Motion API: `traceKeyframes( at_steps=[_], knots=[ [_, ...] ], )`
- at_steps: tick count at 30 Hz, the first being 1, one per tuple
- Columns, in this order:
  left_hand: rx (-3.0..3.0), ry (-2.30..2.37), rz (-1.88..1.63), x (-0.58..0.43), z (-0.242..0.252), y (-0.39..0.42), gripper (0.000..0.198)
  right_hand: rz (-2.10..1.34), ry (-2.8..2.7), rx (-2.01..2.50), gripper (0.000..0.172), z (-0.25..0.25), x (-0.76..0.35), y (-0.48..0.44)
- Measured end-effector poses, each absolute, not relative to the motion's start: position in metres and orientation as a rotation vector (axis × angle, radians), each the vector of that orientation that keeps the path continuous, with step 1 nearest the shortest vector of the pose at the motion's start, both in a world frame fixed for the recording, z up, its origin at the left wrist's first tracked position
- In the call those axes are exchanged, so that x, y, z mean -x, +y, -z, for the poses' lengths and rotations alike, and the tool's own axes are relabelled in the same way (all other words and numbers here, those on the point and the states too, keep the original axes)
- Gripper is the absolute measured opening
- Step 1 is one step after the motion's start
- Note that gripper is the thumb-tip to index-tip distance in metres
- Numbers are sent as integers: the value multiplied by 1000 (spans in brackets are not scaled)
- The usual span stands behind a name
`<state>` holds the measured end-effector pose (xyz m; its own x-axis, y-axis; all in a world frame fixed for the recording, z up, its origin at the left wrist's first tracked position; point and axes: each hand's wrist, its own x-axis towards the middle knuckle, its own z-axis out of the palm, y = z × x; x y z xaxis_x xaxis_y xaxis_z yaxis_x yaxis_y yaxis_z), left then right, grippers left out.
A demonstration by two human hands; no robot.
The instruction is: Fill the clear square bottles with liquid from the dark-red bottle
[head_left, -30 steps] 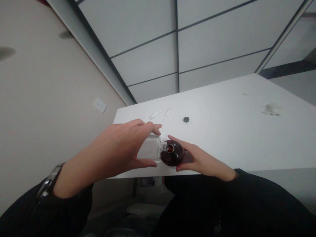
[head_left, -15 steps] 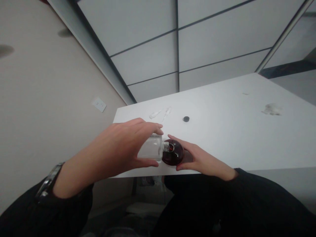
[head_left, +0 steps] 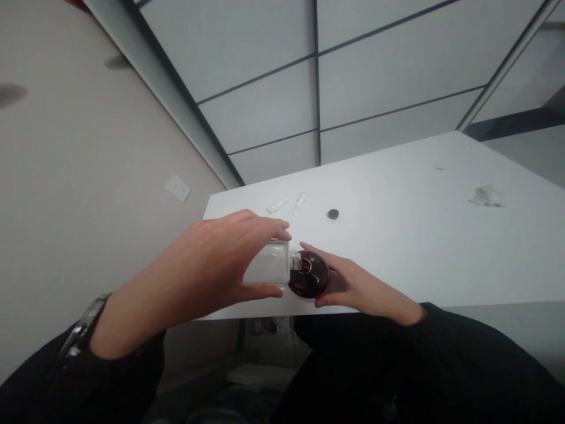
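Observation:
My left hand (head_left: pixel 225 259) is closed around a clear glass bottle (head_left: pixel 271 263), tipped on its side with its threaded neck pointing right. That neck reaches the open mouth of a dark reddish-brown bottle (head_left: pixel 311 282), which stands upright on the table. Whether the two touch at the mouth I cannot tell. My right hand (head_left: pixel 346 280) wraps the brown bottle from the right side, its thumb and fingers on either side. A small dark round cap (head_left: pixel 333 214) lies on the table beyond the bottles.
The white table (head_left: pixel 397 235) bears two small clear plastic pieces (head_left: pixel 289 203) behind my left hand and a crumpled translucent piece (head_left: pixel 487 196) at the right. Its front edge runs close below my hands. White cabinet panels (head_left: pixel 265 70) stand behind, with a wall socket (head_left: pixel 179 188) at left.
The clear bottle and my left hand have shifted very slightly left, so its neck sits a little farther out from the brown bottle's mouth. My right hand stays in place.

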<state>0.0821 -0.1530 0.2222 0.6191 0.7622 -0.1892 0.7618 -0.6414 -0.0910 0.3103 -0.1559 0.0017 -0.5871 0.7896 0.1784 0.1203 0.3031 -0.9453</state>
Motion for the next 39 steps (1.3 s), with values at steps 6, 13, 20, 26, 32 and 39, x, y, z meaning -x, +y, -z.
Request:
traceKeyframes(
  at_steps=[6, 13, 20, 26, 32, 39],
  knots=[
    [2834, -1292, -282, -78, -221, -153, 60, -1325, -1928, 809, 102, -1, -311, -155],
    [2833, -1276, -289, -78, -221, -154, 56, -1321, -1926, 800, 101, 0, -311, -155],
    [2854, -1218, -257, -79, -221, -154, 58, -1323, -1922, 800, 102, 0, -311, -155],
    [2873, -1165, -237, -78, -220, -153, 57, -1345, -1911, 814, 103, 1, -311, -155],
    [2882, -1114, -239, -76, -223, -153, 59, -1356, -1894, 801, 103, 2, -311, -156],
    [2869, -1071, -233, -76, -222, -154, 61, -1381, -1864, 792, 103, 1, -310, -156]
  ],
)
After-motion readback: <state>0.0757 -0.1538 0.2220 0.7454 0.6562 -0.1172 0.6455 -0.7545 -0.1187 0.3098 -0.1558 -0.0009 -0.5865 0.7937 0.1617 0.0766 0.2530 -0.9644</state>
